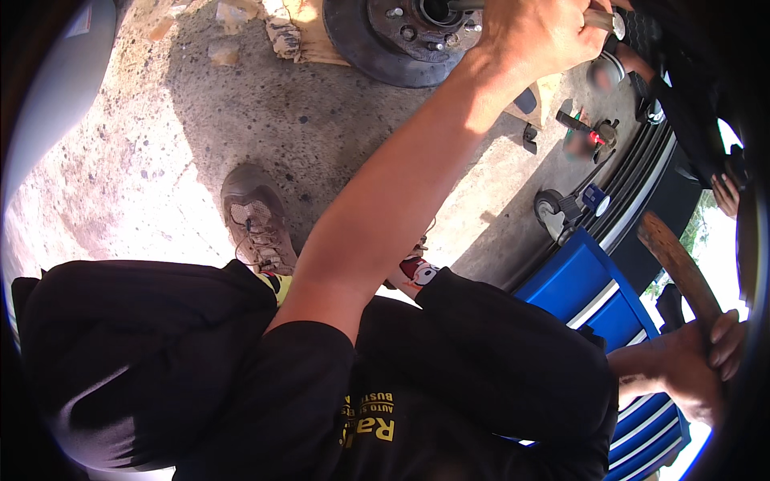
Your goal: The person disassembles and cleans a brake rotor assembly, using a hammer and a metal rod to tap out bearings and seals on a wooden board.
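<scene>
My left hand [545,36], at the top of the view, is closed round a metal bar [618,26] whose rounded end sticks out past the fingers. Its other end reaches toward the centre bore of a wheel hub with a brake disc [409,70], which has several studs. That tip is partly cut off by the view's edge. At the far right my right hand [682,373] grips a wooden handle [678,260], held raised and tilted. No tool head shows on it.
A blue tool chest [581,280] stands at my right, near a caster wheel [549,210]. Metal parts [597,136] lie on the concrete floor [305,128]. Cardboard [317,40] is beside the disc. Another person's hand [726,195] and dark sleeve [682,116] show at the upper right.
</scene>
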Demonstrator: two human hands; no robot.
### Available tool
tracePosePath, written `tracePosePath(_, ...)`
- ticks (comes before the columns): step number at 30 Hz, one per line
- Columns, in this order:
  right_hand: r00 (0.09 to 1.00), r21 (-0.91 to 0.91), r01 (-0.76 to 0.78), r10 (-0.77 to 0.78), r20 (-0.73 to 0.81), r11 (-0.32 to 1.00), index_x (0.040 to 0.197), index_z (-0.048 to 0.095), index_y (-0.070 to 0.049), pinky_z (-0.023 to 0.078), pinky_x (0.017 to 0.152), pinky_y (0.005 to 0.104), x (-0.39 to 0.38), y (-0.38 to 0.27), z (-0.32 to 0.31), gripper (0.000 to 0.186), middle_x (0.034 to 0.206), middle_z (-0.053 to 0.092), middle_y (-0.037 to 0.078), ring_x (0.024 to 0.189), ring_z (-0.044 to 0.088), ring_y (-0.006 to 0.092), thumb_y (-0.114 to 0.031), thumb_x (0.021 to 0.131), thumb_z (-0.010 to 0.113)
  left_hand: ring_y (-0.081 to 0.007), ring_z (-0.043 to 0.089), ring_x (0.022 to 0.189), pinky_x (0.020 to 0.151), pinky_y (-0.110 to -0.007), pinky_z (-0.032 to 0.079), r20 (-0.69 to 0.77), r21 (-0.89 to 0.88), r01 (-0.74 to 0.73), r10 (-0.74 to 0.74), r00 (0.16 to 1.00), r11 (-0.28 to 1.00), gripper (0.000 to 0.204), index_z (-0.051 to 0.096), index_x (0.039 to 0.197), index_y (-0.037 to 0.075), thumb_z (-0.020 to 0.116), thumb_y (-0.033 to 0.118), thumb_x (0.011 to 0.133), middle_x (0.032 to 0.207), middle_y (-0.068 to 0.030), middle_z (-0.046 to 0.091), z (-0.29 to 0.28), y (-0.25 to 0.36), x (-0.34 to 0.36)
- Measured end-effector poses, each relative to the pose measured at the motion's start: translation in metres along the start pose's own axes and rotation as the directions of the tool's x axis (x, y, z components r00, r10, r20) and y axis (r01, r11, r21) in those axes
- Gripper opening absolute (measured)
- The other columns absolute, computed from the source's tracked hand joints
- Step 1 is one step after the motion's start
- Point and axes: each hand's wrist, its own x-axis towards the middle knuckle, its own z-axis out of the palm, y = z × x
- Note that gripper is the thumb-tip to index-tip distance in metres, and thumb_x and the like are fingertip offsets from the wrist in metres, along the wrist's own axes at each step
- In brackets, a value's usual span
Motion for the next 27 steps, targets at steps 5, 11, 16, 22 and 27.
tracePosePath(5,0.716,-0.639,-0.390,0.655,0.242,0.663,0.094,0.052,-0.006,0.032,0.043,0.0218,-0.049,0.042,0.054,0.044,0.061,0.043,-0.003,0.048,0.040,0.0039,-0.047,0.111,0.046,-0.0387,0.069,0.066,0.059,-0.047,0.055,-0.007,0.146,0.025,-0.024,1.000,0.989,0.023,0.069,0.102,0.009,0.073,0.018,0.081,0.073,-0.0172,0.070,-0.001,-0.006,-0.002)
tracePosePath(11,0.882,-0.474,-0.370,0.462,0.090,0.799,0.099,0.052,-0.005,0.032,0.043,0.0205,-0.053,0.016,0.032,0.044,0.067,0.045,0.001,0.048,0.038,0.0043,-0.045,0.113,0.041,-0.0399,0.069,0.067,0.061,-0.049,0.054,0.038,0.150,-0.012,0.006,0.999,0.989,0.022,0.070,0.101,0.010,0.074,0.021,0.082,0.071,-0.0176,0.068,-0.003,0.001,0.006)
tracePosePath(16,0.857,-0.517,-0.327,0.479,0.191,0.791,0.098,0.059,-0.008,0.033,0.044,0.0187,-0.060,0.023,0.033,0.047,0.063,0.047,-0.002,0.048,0.040,0.0019,-0.052,0.109,0.047,-0.0409,0.068,0.069,0.062,-0.049,0.054,-0.039,0.224,-0.142,0.154,0.987,0.964,0.023,0.070,0.101,0.010,0.075,0.023,0.082,0.071,-0.0180,0.067,-0.005,-0.011,0.009)
tracePosePath(22,0.854,-0.504,-0.319,0.474,0.214,0.803,0.098,0.059,-0.008,0.032,0.044,0.0182,-0.058,0.025,0.039,0.049,0.064,0.048,-0.002,0.049,0.040,0.0022,-0.054,0.108,0.047,-0.0421,0.068,0.070,0.062,-0.050,0.054,-0.068,0.212,-0.144,0.161,0.985,0.967,0.024,0.070,0.102,0.010,0.074,0.025,0.083,0.072,-0.0194,0.067,-0.010,-0.004,0.011)
tracePosePath(27,0.855,-0.522,-0.290,0.462,0.235,0.802,0.098,0.059,-0.007,0.032,0.044,0.0184,-0.056,0.025,0.038,0.050,0.066,0.049,-0.001,0.050,0.041,0.0025,-0.055,0.108,0.048,-0.0423,0.068,0.070,0.062,-0.050,0.054,-0.064,0.247,-0.163,0.184,0.981,0.955,0.023,0.070,0.103,0.010,0.073,0.025,0.085,0.073,-0.0199,0.067,-0.007,-0.005,0.012)
